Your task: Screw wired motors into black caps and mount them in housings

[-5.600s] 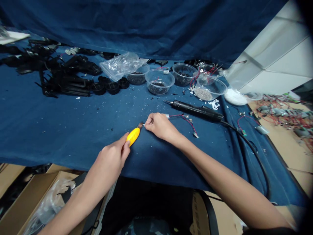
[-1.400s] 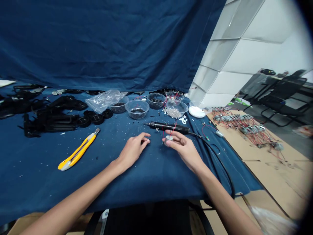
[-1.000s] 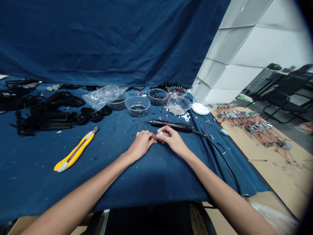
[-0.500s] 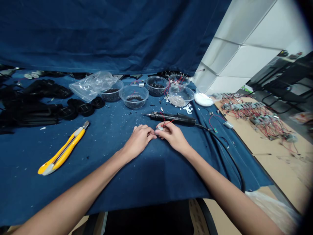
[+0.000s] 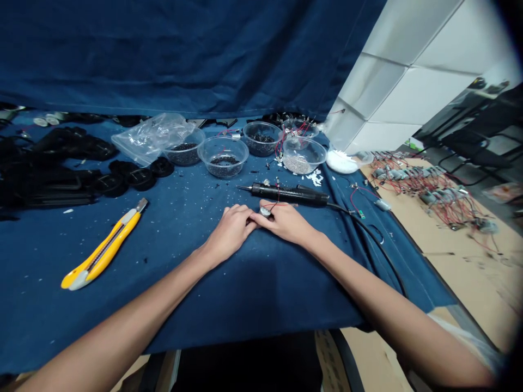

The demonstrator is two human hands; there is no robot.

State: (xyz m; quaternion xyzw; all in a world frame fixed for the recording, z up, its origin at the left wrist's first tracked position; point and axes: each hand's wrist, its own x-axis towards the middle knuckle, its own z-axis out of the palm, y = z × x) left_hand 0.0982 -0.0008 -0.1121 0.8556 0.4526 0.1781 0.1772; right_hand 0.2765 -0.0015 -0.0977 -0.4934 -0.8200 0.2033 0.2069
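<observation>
My right hand [image 5: 288, 223] is closed around a small round silver motor [image 5: 265, 212], whose end face shows between thumb and fingers. Thin red wires [image 5: 273, 205] rise from it. My left hand [image 5: 231, 231] presses up against the right thumb at the motor's left side. Its fingers are bent together, and whatever lies at their tips is hidden. Just beyond both hands lies a black electric screwdriver [image 5: 296, 195], its bit pointing left and its cable running off to the right.
A yellow utility knife [image 5: 107, 245] lies at left. Clear tubs [image 5: 224, 158] of small parts and a plastic bag [image 5: 153, 136] stand at the back. Black plastic parts [image 5: 53, 182] are piled at far left. Wired motors [image 5: 433, 188] cover cardboard at right.
My right hand has turned over slightly, its thumb now reaching left to my left fingertips. The motor has tilted with it, and its wires have shifted. The view has moved a little.
</observation>
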